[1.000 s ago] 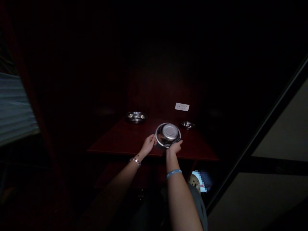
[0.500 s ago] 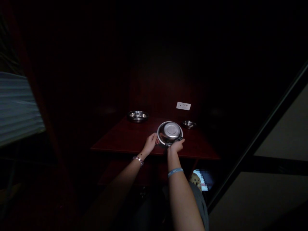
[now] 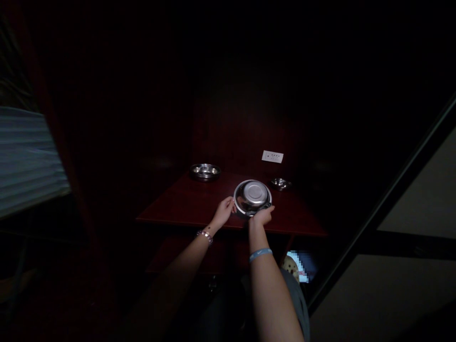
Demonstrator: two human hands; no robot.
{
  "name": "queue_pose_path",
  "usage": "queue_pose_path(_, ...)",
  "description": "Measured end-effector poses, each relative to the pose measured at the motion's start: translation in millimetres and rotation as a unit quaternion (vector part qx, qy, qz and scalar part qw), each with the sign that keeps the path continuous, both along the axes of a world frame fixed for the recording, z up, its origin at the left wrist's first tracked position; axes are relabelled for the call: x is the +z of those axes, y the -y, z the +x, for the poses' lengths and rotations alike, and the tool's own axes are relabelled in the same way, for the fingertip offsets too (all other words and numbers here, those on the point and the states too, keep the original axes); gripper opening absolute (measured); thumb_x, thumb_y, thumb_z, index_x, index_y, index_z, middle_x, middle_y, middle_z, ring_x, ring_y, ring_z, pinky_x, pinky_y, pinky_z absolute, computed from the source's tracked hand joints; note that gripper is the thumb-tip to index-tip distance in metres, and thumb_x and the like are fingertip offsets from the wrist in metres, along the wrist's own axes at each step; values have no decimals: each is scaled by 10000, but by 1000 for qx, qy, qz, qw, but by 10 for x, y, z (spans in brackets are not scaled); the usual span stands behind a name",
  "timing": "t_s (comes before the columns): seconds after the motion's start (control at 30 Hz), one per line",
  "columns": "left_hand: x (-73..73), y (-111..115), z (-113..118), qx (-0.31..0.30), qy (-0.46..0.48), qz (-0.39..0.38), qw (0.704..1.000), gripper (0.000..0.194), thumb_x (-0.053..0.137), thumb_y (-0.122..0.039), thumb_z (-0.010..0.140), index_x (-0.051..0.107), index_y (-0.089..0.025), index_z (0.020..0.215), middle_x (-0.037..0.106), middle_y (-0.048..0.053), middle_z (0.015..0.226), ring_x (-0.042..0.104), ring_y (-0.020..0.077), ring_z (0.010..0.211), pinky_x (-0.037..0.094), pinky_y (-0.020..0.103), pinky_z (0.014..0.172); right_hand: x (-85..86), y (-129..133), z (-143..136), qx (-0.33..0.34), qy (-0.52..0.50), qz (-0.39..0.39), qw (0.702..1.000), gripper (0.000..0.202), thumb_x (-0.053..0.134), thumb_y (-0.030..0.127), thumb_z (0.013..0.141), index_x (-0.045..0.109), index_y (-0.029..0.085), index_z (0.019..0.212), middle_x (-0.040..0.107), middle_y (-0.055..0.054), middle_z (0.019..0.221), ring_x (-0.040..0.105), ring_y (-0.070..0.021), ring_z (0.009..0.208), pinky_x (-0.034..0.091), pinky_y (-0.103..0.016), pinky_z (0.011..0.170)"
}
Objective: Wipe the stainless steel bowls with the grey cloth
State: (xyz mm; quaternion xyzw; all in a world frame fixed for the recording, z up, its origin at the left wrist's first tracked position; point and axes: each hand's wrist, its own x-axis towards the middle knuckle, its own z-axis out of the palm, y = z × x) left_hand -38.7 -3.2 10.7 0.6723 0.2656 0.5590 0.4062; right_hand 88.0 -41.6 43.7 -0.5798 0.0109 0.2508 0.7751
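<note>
A shiny metal bowl is tilted bottom-up over the dark red shelf, its flat base facing me. My left hand pinches the bowl's left rim. My right hand is closed on its lower right rim, where something dark, too dim to make out, shows between hand and bowl. A wider metal dish rests at the back left of the shelf. Farther right, a smaller metal bowl sits near the back.
A white socket plate is on the back wall. Dark side panels flank the shelf. Pale ribbed material shows at the far left. Below the shelf's right end is a spotted yellowish shoe.
The whole view has shifted very slightly. The bowl and both hands keep nearly the same pose, with the grip unchanged.
</note>
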Motion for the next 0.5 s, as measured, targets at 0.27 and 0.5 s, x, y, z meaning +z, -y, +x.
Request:
queue_pose_path(0.27, 17, 19, -4, -6, 1, -4, 1000, 384, 452, -512, 878, 520, -189, 682, 540, -10, 552, 487, 116, 517, 399, 254, 547, -16, -16, 16, 0, -8, 15, 1000, 647, 294, 527, 915, 672, 15, 1026, 696, -206, 1012, 690, -216, 884, 527, -250, 616)
queue_pose_path(0.5, 18, 19, -11, 7, -13, 8, 1000, 339, 460, -454, 885, 524, -189, 684, 536, -16, 546, 494, 116, 521, 401, 251, 552, -12, -19, 11, 0, -17, 16, 1000, 642, 301, 526, 915, 669, 15, 1039, 683, -209, 1067, 689, -212, 898, 525, -237, 619)
